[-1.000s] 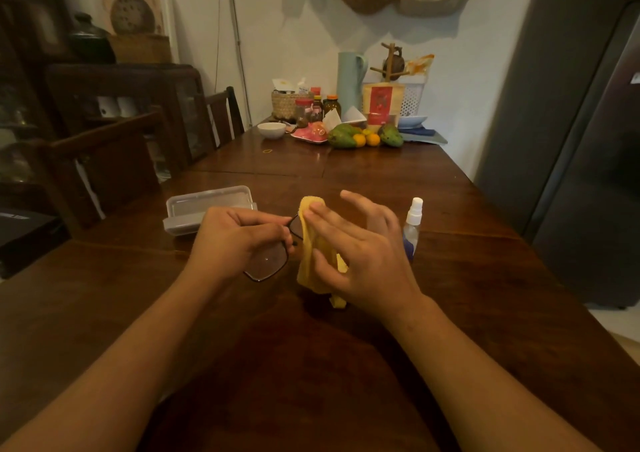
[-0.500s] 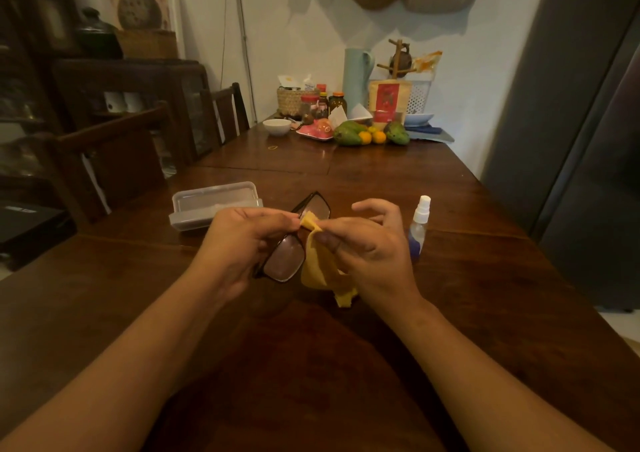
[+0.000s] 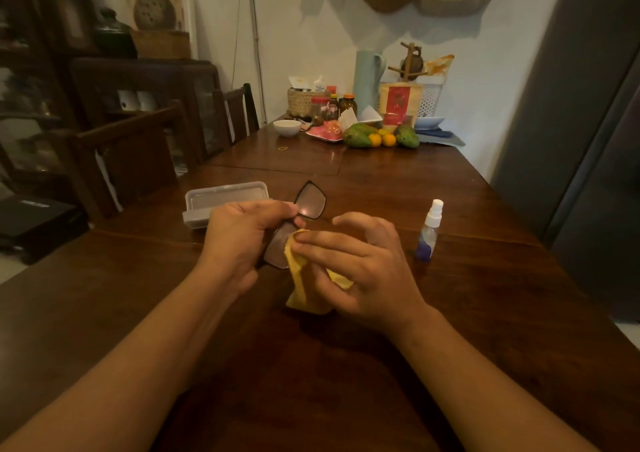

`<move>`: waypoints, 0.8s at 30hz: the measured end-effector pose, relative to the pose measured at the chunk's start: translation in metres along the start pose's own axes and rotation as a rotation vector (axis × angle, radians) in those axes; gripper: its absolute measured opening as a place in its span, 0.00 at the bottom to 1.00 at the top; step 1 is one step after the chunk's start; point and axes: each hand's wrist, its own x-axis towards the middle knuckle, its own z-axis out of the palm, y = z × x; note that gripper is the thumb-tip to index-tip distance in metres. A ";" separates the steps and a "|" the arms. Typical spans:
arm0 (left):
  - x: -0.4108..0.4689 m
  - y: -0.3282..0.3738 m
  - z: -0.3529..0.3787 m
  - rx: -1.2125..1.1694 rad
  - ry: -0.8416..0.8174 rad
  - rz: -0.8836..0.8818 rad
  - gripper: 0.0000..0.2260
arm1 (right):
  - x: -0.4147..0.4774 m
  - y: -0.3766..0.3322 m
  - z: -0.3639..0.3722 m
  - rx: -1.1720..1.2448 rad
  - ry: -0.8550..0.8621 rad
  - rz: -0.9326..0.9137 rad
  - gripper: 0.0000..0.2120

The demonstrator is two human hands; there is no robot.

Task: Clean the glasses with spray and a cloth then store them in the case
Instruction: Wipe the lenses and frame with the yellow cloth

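Single wide view from your head, facing forward and down along the table (image 3: 491, 216), your left hand (image 3: 242, 240) and right hand (image 3: 367, 271) close at centre, the wall (image 3: 311, 36) far off at top.

Case (image 3: 227, 197) L, spray bottle (image 3: 429, 233) R flank open tabletop (image 3: 346, 365).

Yellow cloth (image 3: 304, 289), black-framed glasses (image 3: 310, 199), clear case (image 3: 225, 202), dark brown wooden table (image 3: 346, 382).
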 end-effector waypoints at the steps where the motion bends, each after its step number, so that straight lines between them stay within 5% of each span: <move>1: 0.000 0.000 0.001 0.004 0.013 0.007 0.04 | 0.000 0.000 0.000 -0.016 0.000 0.030 0.19; 11: 0.003 -0.002 -0.002 -0.014 -0.009 0.010 0.03 | 0.006 -0.013 0.002 0.025 -0.082 -0.114 0.20; 18: 0.003 -0.006 0.002 0.027 0.055 0.020 0.02 | 0.002 -0.008 0.002 -0.033 -0.014 0.057 0.21; 24: 0.001 -0.001 0.002 -0.027 0.005 0.006 0.04 | 0.009 -0.018 0.005 -0.043 -0.137 -0.091 0.25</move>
